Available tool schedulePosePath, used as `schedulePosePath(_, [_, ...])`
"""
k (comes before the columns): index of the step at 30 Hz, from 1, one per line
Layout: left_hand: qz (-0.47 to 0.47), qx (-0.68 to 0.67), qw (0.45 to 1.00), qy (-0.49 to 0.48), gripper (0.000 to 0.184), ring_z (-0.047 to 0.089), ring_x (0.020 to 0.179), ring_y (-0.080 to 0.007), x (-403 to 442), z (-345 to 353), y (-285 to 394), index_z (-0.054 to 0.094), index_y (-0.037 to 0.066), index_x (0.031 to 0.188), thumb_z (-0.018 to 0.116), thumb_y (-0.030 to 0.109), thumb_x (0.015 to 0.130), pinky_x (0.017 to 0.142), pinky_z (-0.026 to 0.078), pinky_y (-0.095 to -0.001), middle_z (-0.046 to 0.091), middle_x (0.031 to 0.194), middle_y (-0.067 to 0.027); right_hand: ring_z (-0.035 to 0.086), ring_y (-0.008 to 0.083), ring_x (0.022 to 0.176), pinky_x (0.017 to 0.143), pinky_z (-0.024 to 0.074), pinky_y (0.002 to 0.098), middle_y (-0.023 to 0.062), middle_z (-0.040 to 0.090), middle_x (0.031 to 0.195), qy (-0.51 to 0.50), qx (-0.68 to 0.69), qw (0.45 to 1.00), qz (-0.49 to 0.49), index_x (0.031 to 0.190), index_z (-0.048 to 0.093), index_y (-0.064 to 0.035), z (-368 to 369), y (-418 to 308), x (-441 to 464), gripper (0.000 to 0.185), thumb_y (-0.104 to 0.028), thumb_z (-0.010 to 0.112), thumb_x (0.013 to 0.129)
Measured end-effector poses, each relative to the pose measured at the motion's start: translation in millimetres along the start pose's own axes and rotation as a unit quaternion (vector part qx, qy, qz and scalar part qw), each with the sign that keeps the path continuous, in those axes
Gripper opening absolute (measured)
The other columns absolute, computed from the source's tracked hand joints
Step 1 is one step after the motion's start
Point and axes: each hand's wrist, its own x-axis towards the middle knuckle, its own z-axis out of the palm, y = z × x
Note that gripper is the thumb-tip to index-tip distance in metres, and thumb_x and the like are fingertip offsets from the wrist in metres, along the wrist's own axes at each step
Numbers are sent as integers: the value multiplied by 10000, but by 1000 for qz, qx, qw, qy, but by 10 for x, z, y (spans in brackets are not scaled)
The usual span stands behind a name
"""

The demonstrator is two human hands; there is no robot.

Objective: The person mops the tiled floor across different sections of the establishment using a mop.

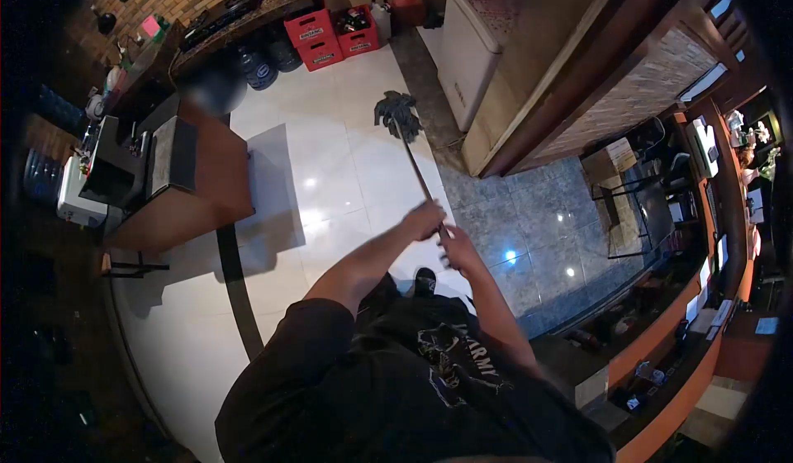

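A mop [415, 166] reaches away from my body across the floor. Its dark grey string head [398, 114] lies on the white tiles near the border with the darker tiles. My left hand [425, 219] is wrapped round the handle, farther toward the mop head. Close behind it, my right hand [457, 251] grips the handle nearer its upper end. Part of the handle is hidden by my fingers.
Red crates [314, 40] and large water bottles [258, 68] stand along the far counter. A white chest freezer [471, 50] is beyond the wooden partition [537, 83]. On the left is a brown counter [194, 182]; a chair [619, 203] stands right.
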Motion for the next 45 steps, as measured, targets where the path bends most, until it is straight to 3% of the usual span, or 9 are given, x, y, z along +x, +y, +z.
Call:
schedulePosePath(4, [172, -181, 956, 154, 165, 660, 759, -393, 217, 408, 592, 689, 22, 693, 639, 176, 725, 709, 531, -475, 656, 739, -223, 626, 306, 642, 587, 484, 397, 215, 658, 916, 86, -339, 904, -246, 1384, 483, -101, -570, 692, -525, 449, -159, 552, 943])
schedulePosePath(8, [277, -302, 903, 130, 246, 632, 871, -357, -162, 8, 1093, 617, 77, 853, 678, 312, 819, 762, 502, -479, 648, 834, -134, 609, 439, 1063, 854, 499, 481, 275, 624, 1134, 84, -392, 916, -3, 1355, 522, -99, -303, -135, -1676, 445, -250, 553, 938])
schedulePosePath(10, [311, -290, 900, 94, 260, 617, 887, -337, -254, -24, 957, 583, 90, 896, 680, 318, 818, 794, 484, -464, 621, 839, -118, 598, 463, 1054, 841, 495, 503, 286, 625, 1103, 66, -342, 917, -197, 1353, 518, -95, -175, -79, -1608, 431, -260, 523, 956])
schedulePosePath(13, [316, -301, 886, 156, 230, 606, 956, -320, -329, 54, 369, 584, 97, 896, 669, 296, 817, 799, 476, -449, 619, 911, -116, 619, 493, 948, 773, 505, 534, 274, 653, 1004, 108, -368, 916, -119, 1352, 523, -97, 291, -352, -1249, 420, -267, 500, 969])
schedulePosePath(20, [25, -174, 979, 107, 365, 339, 1394, -371, -597, -127, -1650, 547, 151, 1239, 601, 267, 897, 1092, 324, -575, 468, 1403, -155, 643, 491, 778, 736, 514, 578, 330, 636, 794, 96, -517, 844, -105, 1422, 420, -41, 1478, -1127, 629, 511, -123, 496, 923])
schedulePosePath(24, [-177, -158, 971, -8, 828, 161, 1470, -425, -696, -358, -2782, 126, 269, 1562, 641, 311, 916, 1137, 311, -534, 96, 1614, -197, 666, 448, 874, 776, 533, 553, 323, 652, 913, 143, -493, 846, -147, 1383, 450, -29, 1968, -1522, 1939, 501, -118, 495, 892])
schedulePosePath(29, [-193, -164, 954, 161, 620, 370, 1382, -360, -1192, -783, -3455, 413, 118, 1415, 682, 180, 859, 1051, 451, -447, 366, 1500, -196, 683, 413, 907, 784, 565, 487, 275, 679, 965, 185, -473, 841, -186, 1011, 640, 41, 2118, -1900, 2904, 253, -127, 504, 880])
schedulePosePath(39, [161, -188, 964, 102, 838, 327, 1405, -361, -779, -697, -2467, 341, 33, 1461, 773, 231, 771, 1166, 293, -435, 339, 1511, -199, 630, 447, 965, 807, 510, 533, 269, 653, 1050, 120, -453, 880, -81, 1339, 529, -87, 1675, -1700, 784, 487, -178, 501, 861])
schedulePosePath(45, [235, -219, 941, 102, 159, 635, 787, -339, -706, -804, -1651, 649, 108, 748, 702, 253, 712, 717, 497, -468, 650, 763, -113, 636, 461, 831, 746, 511, 528, 259, 658, 872, 129, -453, 876, -98, 1353, 522, -103, 1662, -1673, 6, 486, -169, 498, 872])
